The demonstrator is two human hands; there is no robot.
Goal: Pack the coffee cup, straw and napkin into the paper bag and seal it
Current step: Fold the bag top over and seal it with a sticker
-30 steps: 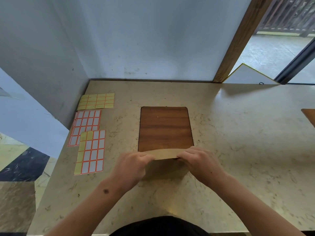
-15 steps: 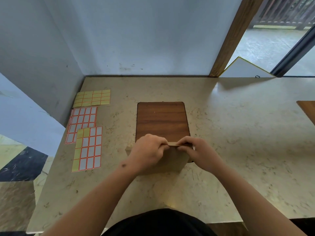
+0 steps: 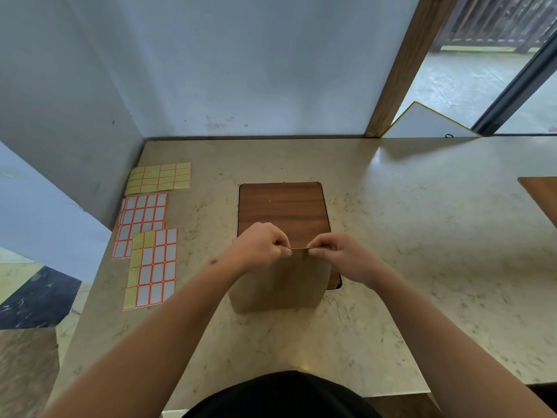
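Note:
A brown paper bag (image 3: 280, 285) stands upright on the counter, at the near end of a dark wooden board (image 3: 283, 206). Its top is pressed flat into a narrow edge. My left hand (image 3: 260, 247) pinches that top edge from the left. My right hand (image 3: 337, 256) pinches it from the right. The fingertips of both hands almost meet over the middle of the bag. The cup, straw and napkin are not visible; the bag's inside is hidden.
Three sheets of sticker labels lie at the left of the counter: a yellow sheet (image 3: 159, 178), a white-and-red sheet (image 3: 140, 223) and a partly used sheet (image 3: 152, 268). Walls close the back and left. Another wooden board (image 3: 542, 197) shows at the right edge.
The bag has gone from lying low with its flap held down to standing upright. Both hands have risen and come closer together on its top edge.

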